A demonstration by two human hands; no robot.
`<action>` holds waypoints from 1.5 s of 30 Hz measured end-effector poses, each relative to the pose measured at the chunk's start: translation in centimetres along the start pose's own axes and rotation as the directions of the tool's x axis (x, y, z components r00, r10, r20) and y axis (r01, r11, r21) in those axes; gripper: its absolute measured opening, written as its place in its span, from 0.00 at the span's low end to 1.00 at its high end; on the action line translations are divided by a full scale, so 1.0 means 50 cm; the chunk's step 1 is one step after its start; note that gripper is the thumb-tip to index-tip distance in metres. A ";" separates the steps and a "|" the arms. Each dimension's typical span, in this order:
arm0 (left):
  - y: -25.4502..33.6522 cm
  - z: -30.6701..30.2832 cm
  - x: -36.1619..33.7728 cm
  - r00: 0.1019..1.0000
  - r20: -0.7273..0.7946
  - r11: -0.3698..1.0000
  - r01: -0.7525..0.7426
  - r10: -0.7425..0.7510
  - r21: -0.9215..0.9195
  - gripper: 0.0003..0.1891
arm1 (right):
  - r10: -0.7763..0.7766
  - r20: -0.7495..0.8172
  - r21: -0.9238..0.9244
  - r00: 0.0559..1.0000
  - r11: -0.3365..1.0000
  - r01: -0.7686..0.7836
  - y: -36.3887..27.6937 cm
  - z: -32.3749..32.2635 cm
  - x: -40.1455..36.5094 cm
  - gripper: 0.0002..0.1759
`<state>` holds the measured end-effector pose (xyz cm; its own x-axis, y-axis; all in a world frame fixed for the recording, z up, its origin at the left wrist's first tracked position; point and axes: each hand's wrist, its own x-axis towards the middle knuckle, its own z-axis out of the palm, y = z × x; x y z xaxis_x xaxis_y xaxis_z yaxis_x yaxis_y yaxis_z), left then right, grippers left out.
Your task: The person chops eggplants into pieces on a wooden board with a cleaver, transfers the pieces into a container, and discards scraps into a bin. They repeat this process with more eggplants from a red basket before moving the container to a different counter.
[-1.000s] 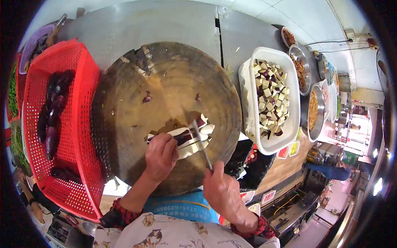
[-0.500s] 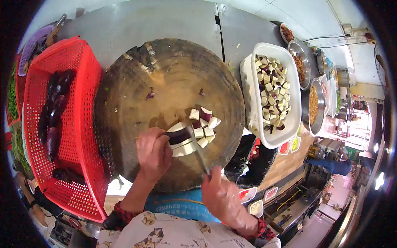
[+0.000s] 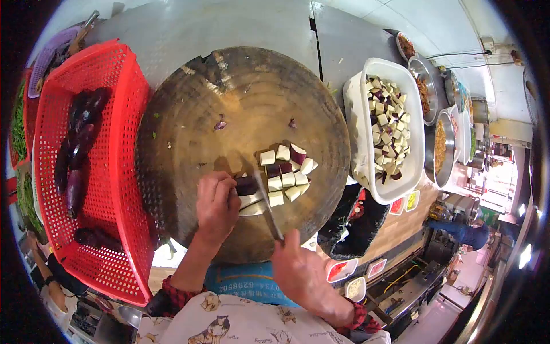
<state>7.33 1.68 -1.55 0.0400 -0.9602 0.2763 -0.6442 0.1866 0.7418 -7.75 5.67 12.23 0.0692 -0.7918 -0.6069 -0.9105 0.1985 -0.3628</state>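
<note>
On the round wooden chopping block, my left hand has its fingers curled against the left end of several eggplant strips. My right hand grips the handle of a knife, probably a cleaver seen nearly edge-on. Its blade stands across the strips' right end, a short way from my left fingers. Just right of the blade lies a cluster of cut eggplant chunks, white-fleshed with purple skin. Two small purple scraps lie farther up the block.
At left, a red perforated basket holds whole eggplants. A white tub of eggplant cubes stands right of the block. Beyond it are metal bowls of food. A black bin sits lower right. Another person is in the background.
The knife has shifted left along the strips, which are shorter now. More chunks lie to its right. My left hand stays on the strips; the whole view has shifted slightly.
</note>
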 end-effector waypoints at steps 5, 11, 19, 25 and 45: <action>0.008 0.001 -0.007 0.999 0.023 0.995 0.037 -0.039 0.091 0.14 | -0.045 -0.070 -0.021 0.997 0.999 0.044 -0.012 0.041 0.106 0.12; -0.014 -0.045 -0.025 0.988 -0.100 0.993 0.118 -0.118 -0.011 0.14 | -0.024 -0.097 0.071 0.995 0.997 0.031 -0.040 -0.006 0.028 0.12; -0.015 -0.053 -0.043 0.994 0.030 0.994 0.102 -0.104 0.041 0.16 | -0.039 -0.010 0.031 0.999 0.999 0.039 -0.027 0.069 0.078 0.12; -0.014 -0.066 -0.064 0.984 -0.053 0.985 0.170 -0.169 0.016 0.15 | -0.086 -0.118 0.181 0.989 0.978 0.106 0.003 0.021 0.035 0.12; 0.095 0.078 0.060 0.971 0.237 0.986 -0.062 0.025 0.152 0.51 | 0.260 0.120 0.905 0.958 0.368 -0.213 0.255 0.011 0.100 0.12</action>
<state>1.41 -1.13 0.46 -0.1578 -0.9772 0.1419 -0.7542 0.2120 0.6215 -18.80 4.55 4.20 -0.1214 -0.6376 -0.7608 0.0189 0.7648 -0.6440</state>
